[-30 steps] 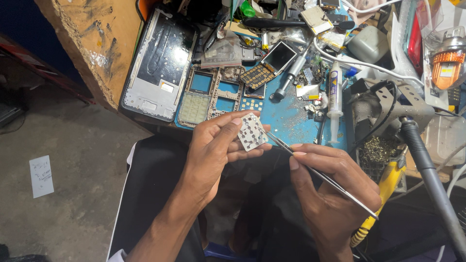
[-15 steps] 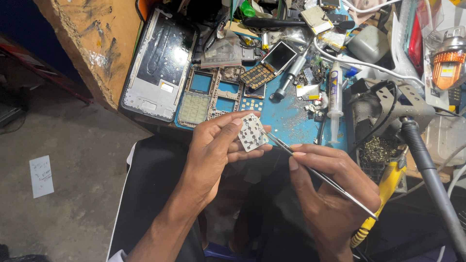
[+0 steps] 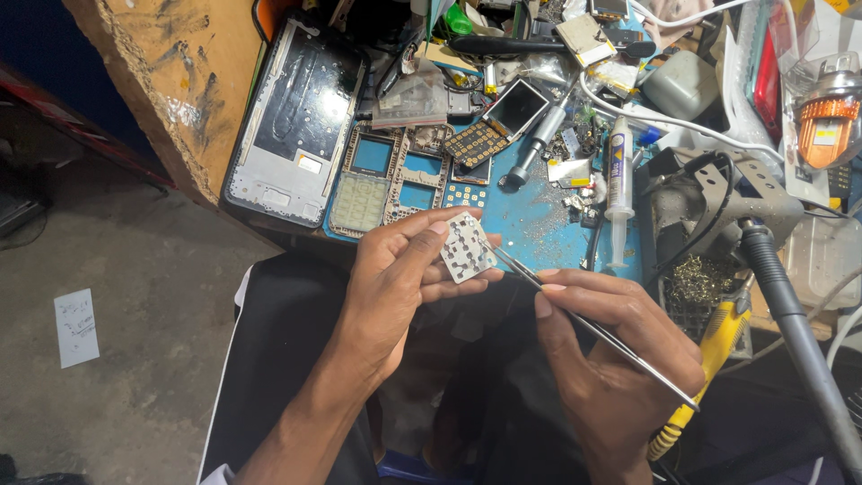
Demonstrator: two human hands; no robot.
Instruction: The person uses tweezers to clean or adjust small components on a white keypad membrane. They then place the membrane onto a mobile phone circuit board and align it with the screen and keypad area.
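My left hand pinches a small white keypad sheet with round metal domes, held tilted just below the blue mat's front edge. My right hand grips thin metal tweezers; their tips touch the right edge of the keypad sheet. Both hands hover above my lap, close to the workbench edge.
A blue work mat carries phone frames, a keypad board, a white syringe and small parts. A large phone housing lies at left. A yellow-handled tool, a metal stand and a grey hose sit at right.
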